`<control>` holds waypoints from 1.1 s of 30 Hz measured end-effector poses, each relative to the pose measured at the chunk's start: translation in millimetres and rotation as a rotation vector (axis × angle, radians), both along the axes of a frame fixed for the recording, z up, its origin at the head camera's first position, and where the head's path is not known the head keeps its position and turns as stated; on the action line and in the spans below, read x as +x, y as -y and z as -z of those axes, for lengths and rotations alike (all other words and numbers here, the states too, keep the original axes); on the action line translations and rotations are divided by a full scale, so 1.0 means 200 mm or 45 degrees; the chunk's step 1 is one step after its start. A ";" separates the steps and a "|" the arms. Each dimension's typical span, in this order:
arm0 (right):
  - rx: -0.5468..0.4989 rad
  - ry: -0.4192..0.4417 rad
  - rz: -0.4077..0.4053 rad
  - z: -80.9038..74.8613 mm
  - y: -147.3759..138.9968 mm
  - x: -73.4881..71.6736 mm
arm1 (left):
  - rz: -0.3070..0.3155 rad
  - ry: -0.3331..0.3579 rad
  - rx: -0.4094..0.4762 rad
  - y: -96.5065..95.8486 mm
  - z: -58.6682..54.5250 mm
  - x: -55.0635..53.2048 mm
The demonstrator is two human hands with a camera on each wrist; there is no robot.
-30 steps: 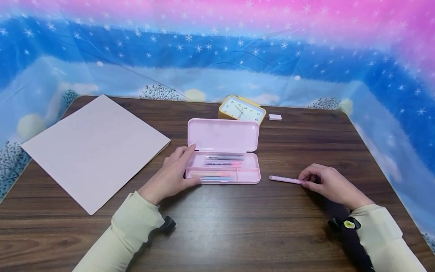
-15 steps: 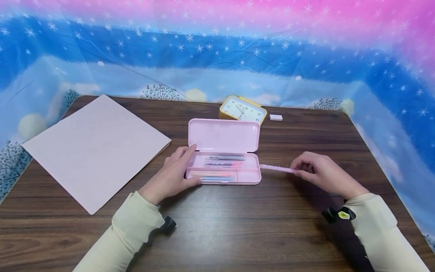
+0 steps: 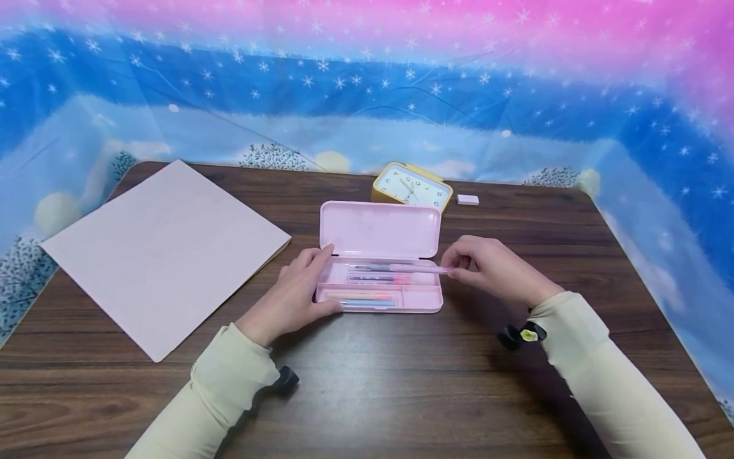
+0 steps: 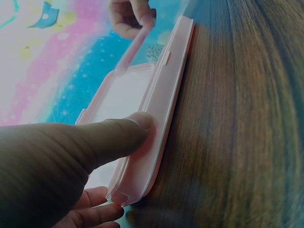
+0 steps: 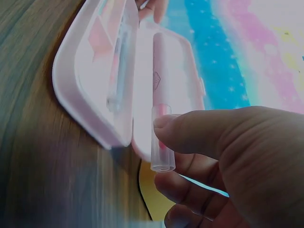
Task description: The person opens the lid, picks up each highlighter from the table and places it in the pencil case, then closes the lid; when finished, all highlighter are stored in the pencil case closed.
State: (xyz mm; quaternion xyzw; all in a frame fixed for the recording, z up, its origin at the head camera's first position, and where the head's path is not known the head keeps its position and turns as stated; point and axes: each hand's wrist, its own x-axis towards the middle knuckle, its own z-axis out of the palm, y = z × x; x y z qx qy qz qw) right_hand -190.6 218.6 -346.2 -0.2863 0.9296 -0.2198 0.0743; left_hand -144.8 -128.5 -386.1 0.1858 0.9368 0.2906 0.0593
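A pink pencil case (image 3: 380,228) lies with its lid raised in the middle of the table, several pens (image 3: 373,279) and slim sticks in its compartments. At the left end of the case my left hand (image 3: 289,292) grips it, thumb (image 4: 121,135) pressed on the front wall and fingers at the far side. My right hand (image 3: 496,269) pinches a pink pen (image 3: 423,269) by its clear cap (image 5: 161,142), between thumb and fingers. The pen's barrel (image 5: 161,66) points left and overlaps the back compartment in the head view. The small front-right compartment (image 3: 421,298) holds nothing.
Behind the case lid stands a yellow alarm clock (image 3: 414,186), partly covered by it. A small white and pink eraser (image 3: 467,199) lies to the clock's right. On the left rests a large pale square board (image 3: 166,255). A snowflake-patterned cloth (image 3: 344,83) hangs behind the table.
My right hand has carried the pink pen left and away from me, from the table right of the case to over its back compartment. My left hand stays on the case.
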 end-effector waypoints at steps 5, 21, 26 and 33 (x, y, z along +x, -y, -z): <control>-0.035 -0.008 -0.063 0.02 0.10 -0.04 | 0.005 -0.008 0.002 0.00 0.00 0.00; 0.015 -0.024 -0.125 0.08 0.31 -0.08 | -0.007 -0.011 0.004 0.00 0.00 0.01; 0.013 -0.042 -0.120 0.08 0.31 -0.08 | -0.009 -0.010 -0.001 0.00 0.00 0.01; 0.015 -0.027 -0.104 0.09 0.32 -0.08 | -0.012 -0.012 -0.006 0.00 0.00 0.01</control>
